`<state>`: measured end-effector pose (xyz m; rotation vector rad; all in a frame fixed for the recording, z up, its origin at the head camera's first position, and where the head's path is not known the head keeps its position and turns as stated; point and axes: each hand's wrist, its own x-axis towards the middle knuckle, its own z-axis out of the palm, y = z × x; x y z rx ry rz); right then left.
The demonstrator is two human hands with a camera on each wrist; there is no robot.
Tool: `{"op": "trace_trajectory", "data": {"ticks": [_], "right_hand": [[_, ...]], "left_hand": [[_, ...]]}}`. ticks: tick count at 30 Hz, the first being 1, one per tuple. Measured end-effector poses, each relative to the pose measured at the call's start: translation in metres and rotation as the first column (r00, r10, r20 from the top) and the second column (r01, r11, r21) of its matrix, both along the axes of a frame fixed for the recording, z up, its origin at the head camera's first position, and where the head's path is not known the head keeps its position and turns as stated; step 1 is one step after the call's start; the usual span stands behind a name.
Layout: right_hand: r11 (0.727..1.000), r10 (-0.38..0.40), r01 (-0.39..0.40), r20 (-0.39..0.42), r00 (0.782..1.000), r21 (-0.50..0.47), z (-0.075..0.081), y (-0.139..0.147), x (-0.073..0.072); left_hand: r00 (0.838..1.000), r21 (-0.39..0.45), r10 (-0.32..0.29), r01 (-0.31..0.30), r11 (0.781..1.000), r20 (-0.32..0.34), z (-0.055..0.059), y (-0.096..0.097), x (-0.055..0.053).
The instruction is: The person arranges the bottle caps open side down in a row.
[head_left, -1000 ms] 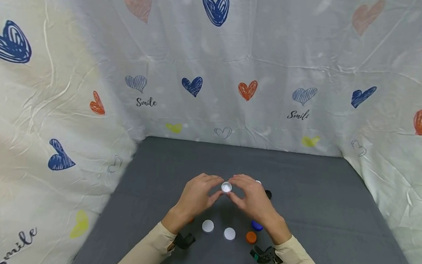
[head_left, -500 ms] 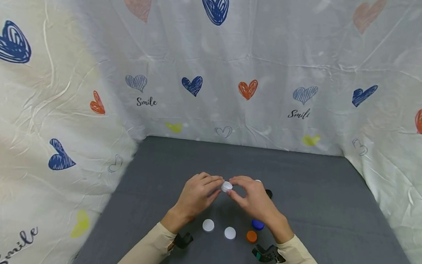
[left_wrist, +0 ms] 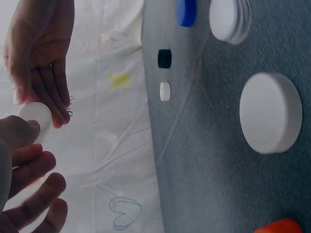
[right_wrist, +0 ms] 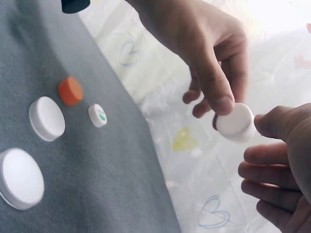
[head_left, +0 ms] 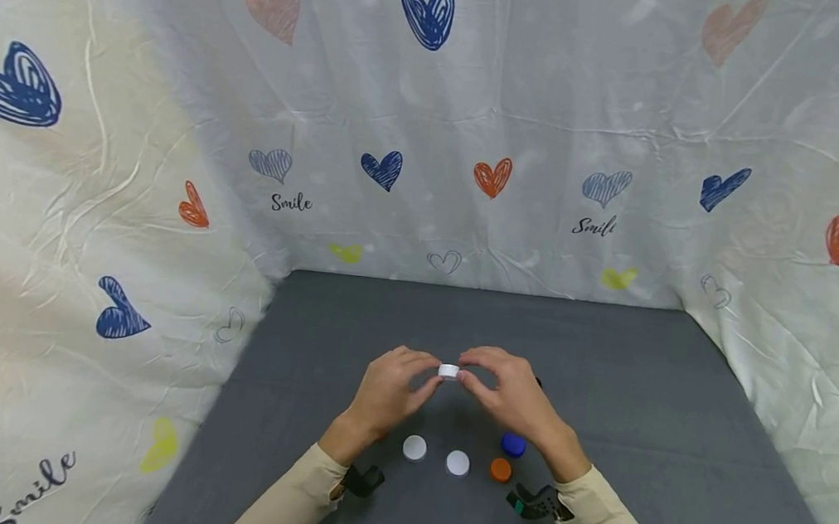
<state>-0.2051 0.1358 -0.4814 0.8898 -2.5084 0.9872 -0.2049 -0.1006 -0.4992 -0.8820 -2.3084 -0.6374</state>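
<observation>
A white bottle cap (head_left: pixel 448 372) is held up above the grey table, its ribbed side facing the head view. My left hand (head_left: pixel 392 389) pinches it between thumb and finger; the thumb (right_wrist: pixel 223 104) lies over its edge in the right wrist view. On the other side is my right hand (head_left: pixel 511 393), thumb tip (right_wrist: pixel 265 125) right at the cap's rim and fingers loosely extended. Below the hands lie two white caps (head_left: pixel 414 448) (head_left: pixel 458 463), an orange cap (head_left: pixel 500 470) and a blue cap (head_left: pixel 513 445).
In the left wrist view, a black cap (left_wrist: pixel 164 58) and a small white cap (left_wrist: pixel 165 91) lie farther back. The right wrist view has an orange cap (right_wrist: pixel 71 91) and a white cap with a green mark (right_wrist: pixel 97 115). A heart-printed curtain (head_left: pixel 439 214) borders the grey table (head_left: pixel 607 345).
The held cap has turned from showing its hollow inside to showing its ribbed side. My right hand has shifted slightly right, while my left hand has stayed nearly in place.
</observation>
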Motion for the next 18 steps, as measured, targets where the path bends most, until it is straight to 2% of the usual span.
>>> {"op": "trace_trajectory", "data": {"ticks": [4, 8, 14, 18], "right_hand": [[1.000, 0.009, -0.009, -0.079, 0.997, 0.001, 0.0004, 0.0020, -0.0019], [0.999, 0.035, -0.036, -0.112, 0.993, -0.005, 0.0009, 0.0021, -0.0019], [0.997, 0.081, -0.081, -0.178, 0.981, 0.008, -0.0031, -0.0009, -0.0025], [0.993, 0.114, -0.115, -0.227, 0.967, 0.007, -0.0072, -0.0039, -0.0032]], "left_hand": [[0.995, 0.081, 0.006, -0.014, 0.997, 0.101, -0.0001, 0.0001, 0.0015], [0.977, 0.151, -0.018, -0.015, 0.988, 0.211, -0.0018, 0.0010, 0.0016], [0.934, 0.238, -0.072, -0.015, 0.971, 0.350, -0.0040, 0.0033, 0.0012], [0.897, 0.267, -0.098, -0.023, 0.964, 0.430, -0.0025, 0.0042, 0.0027]]}}
